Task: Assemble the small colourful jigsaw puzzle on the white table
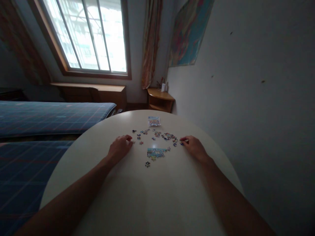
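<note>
Jigsaw pieces [169,136] loose on the counter [157,196]

A part-joined puzzle [156,152] lies nearer; beyond sits a printed packet or card [154,121], unclear which. The left hand [120,146] and right hand [194,147] curl at outlying pieces; I cannot tell whether they grip.

Both bare forearms, the left one [81,183] and the right one [228,190], stretch from the near corners toward the far middle, angling inward. The left hand [120,146] bends its fingers rightward, thumb apart from forefinger. The right hand [195,147] points left, fingers curled; its fingertip contact is too small to tell.
</note>
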`<state>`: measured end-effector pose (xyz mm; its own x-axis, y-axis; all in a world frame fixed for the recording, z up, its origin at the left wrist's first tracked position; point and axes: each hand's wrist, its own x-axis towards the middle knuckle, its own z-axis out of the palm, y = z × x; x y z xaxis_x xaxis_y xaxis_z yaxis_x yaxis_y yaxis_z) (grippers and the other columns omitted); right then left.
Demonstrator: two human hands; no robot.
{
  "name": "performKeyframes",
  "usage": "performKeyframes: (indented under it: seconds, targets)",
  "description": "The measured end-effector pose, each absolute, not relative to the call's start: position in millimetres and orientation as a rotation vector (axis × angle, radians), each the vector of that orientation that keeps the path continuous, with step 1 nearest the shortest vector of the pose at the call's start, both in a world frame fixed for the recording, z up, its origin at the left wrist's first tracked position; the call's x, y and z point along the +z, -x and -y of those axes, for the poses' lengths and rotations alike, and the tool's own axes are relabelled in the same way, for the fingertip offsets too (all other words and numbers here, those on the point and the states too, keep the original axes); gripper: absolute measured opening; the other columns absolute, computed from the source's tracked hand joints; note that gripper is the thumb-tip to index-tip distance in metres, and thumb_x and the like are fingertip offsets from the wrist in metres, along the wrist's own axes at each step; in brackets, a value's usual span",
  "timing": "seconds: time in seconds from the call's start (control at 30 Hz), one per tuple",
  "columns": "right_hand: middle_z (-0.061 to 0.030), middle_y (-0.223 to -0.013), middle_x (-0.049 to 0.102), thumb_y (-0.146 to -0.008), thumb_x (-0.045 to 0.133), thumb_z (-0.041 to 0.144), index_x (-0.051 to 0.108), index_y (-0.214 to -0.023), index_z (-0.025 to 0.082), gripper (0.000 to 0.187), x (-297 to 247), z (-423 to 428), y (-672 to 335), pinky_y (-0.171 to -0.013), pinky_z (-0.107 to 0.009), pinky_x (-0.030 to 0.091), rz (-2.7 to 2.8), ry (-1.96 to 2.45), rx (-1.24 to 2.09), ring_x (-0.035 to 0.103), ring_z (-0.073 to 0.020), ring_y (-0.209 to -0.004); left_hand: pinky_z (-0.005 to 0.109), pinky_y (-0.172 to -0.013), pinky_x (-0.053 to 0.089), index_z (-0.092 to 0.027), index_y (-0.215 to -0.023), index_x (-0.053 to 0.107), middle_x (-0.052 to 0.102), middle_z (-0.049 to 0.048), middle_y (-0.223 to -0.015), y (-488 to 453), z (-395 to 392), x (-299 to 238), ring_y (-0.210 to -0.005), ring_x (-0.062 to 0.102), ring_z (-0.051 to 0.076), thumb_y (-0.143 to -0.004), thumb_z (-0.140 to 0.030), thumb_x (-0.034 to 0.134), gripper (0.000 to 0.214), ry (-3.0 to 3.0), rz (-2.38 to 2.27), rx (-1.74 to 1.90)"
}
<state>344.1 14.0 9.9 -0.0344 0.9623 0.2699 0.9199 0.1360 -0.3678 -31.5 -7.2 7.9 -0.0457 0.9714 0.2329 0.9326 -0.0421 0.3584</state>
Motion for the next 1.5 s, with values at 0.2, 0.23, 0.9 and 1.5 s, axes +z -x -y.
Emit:
performKeyframes:
  seconds: [0.2, 0.23, 0.9, 1.5]
  targets:
    - [-0.0080, -0.098, 0.075, -0.083, 0.059, 0.015, 0.076, -0.095, 0.019, 0.020, 10.8, -13.1, -338.7, -0.081, -0.032, 0.051, 1.925, 1.813, 0.161, 0.069, -0.0200, -0.085, 0.040, -0.088, 0.050, -0.022, -0.102, 0.070, 0.072, 0.0085, -0.102, 27.9, 6.3, 4.8, -0.104, 0.061, 0.028, -0.092, -0.033, 0.052, 0.023, -2.219, -2.000, 0.683]
    - [-0.0079, -0.096, 0.076, -0.083, 0.060, 0.015, 0.076, -0.095, 0.019, 0.020, 11.1, -12.9, -337.5, -0.080, -0.031, 0.051, 1.916, 1.808, 0.175, 0.069, -0.0197, -0.083, 0.039, -0.088, 0.050, -0.022, -0.101, 0.070, 0.072, 0.0084, -0.101, 27.2, 6.4, 4.8, -0.103, 0.061, 0.028, -0.092, -0.033, 0.052, 0.023, -2.225, -1.984, 0.689]
    - [-0.0094, -0.093, 0.076, -0.075, 0.068, 0.015, 0.072, -0.098, 0.015, 0.023, 11.0, -18.4, -347.4, -0.069, -0.027, 0.055, 1.638, 1.730, 0.326, 0.071, -0.0168, -0.073, 0.040, -0.091, 0.048, -0.023, -0.097, 0.072, 0.071, 0.0072, -0.106, 27.5, 5.2, 2.1, -0.105, 0.059, 0.028, -0.092, -0.029, 0.051, 0.022, -2.243, -1.919, 0.689]
    - [-0.0090, -0.101, 0.075, -0.086, 0.057, 0.019, 0.074, -0.102, 0.017, 0.023, 8.1, -17.3, -320.4, -0.088, -0.030, 0.049, 1.888, 1.755, 0.135, 0.068, -0.0192, -0.091, 0.043, -0.103, 0.046, -0.024, -0.108, 0.072, 0.067, 0.0055, -0.120, 11.7, 6.2, -12.8, -0.114, 0.056, 0.026, -0.095, -0.032, 0.052, 0.025, -2.538, -1.530, 0.880]
